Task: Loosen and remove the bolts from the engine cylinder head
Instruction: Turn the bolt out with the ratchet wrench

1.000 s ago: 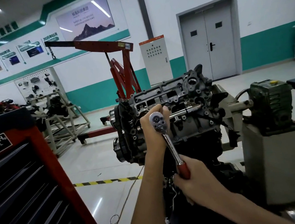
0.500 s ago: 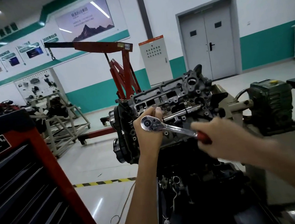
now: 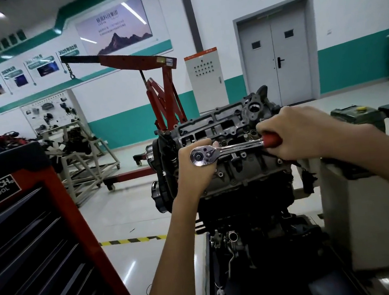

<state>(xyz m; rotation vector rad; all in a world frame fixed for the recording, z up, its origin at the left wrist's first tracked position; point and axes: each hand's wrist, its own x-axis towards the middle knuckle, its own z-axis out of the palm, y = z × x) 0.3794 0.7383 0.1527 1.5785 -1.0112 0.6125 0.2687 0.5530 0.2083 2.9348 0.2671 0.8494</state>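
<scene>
A bare engine sits on a stand in a workshop, tipped so that its grey metal cylinder head faces the viewer; it is a heavy, rigid casting that will not shift under hand force. Across the head lies a chrome ratchet wrench, roughly level, its round drive end to the left and its red grip to the right. The person's right hand is wrapped fully round the red grip, the best place to hold because it gives the most leverage and the bare chrome shank is likely slick. The left hand is curled tightly behind the drive end, steadying it against the head. The bolt being worked is hidden under the drive end and the left hand's fingers, so its state cannot be told. Such bolts are probably small, hard steel, stiff to break loose, then easy to drop once free.
</scene>
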